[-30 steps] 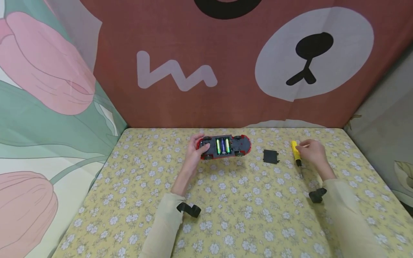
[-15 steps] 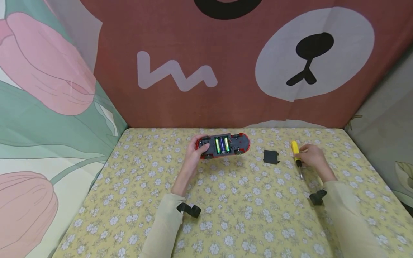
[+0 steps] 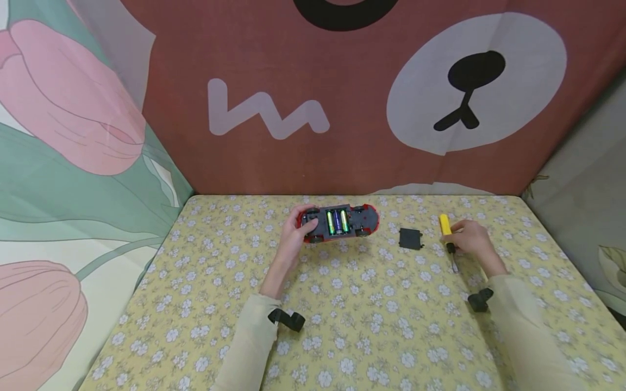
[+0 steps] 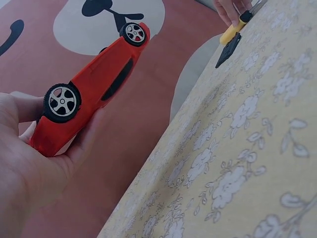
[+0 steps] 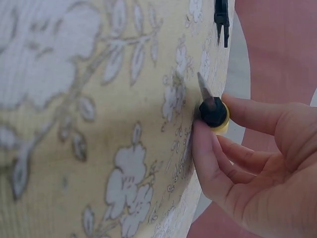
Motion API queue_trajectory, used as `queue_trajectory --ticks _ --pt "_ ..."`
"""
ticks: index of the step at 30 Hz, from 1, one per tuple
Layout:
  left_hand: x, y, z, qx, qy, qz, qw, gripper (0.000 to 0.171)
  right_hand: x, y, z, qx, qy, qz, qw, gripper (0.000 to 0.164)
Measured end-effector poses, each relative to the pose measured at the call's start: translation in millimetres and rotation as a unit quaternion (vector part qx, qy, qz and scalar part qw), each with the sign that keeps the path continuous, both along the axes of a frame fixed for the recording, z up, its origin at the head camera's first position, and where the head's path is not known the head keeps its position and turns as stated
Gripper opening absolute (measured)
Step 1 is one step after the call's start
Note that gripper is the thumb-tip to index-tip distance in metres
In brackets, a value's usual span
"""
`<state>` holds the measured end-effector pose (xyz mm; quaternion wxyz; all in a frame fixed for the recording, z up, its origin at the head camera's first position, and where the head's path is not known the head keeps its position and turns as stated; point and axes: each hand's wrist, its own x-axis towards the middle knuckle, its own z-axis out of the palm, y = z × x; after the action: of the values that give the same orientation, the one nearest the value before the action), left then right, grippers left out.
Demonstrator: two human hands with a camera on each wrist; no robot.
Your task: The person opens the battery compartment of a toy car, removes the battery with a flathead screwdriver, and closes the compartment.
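- While a yellow flowered tablecloth [image 3: 357,326] covers the work surface right across, a reddish-brown fabric backdrop [image 3: 274,168] rises behind its far edge, printed with a pale bear's muzzle [image 3: 420,108], black nose and mouth included, and with a pale zigzag [image 3: 269,114] to the left.
- Along the left side hangs a patterned cloth [image 3: 39,220] with large pink tulips [image 3: 73,103] and broad green leaves; a greyish hanging [image 3: 582,163] lines the right side, a leaf motif showing near the picture's edge.
- Near the middle of the table's far half, a red toy car [image 3: 364,220] is held up off the tablecloth, its dark underside turned toward the person.
- Three batteries [image 3: 337,221] sit side by side in the uncovered compartment, green ones flanking a bluish-purple one.
- The left hand [image 3: 290,234] grips one end of the car, thumb laid over the underside; the left wrist view shows the red body and two silver-spoked wheels [image 4: 62,101].
- On the cloth between car and right hand lies a black battery cover [image 3: 410,239], touching neither.
- The right hand [image 3: 471,239] pinches the yellow handle of a screwdriver [image 3: 444,222] between thumb and fingers, its metal shaft pointing toward the person; whether the tip touches the cloth cannot be told.
- Both cream sleeves [image 3: 249,342] reach in over the near side, a black mount [image 3: 292,320] at each wrist.
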<state>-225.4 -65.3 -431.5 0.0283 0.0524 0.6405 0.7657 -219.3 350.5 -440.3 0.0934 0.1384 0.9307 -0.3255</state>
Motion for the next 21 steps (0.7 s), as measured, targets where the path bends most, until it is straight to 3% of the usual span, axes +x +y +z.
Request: queue_trajectory --ticks 15,21 --pt "0.2 -0.6 -2.2 0.008 0.004 -0.012 0.9999 0.042 -0.7 -2.4 0.1 0.0 0.009 -0.001 1.0 0.053" --pt "-0.9 -1.2 -2.3 0.008 0.001 -0.018 0.9998 0.045 -0.2 -7.3 9.7 -0.016 0.037 -0.008 0.999 0.056"
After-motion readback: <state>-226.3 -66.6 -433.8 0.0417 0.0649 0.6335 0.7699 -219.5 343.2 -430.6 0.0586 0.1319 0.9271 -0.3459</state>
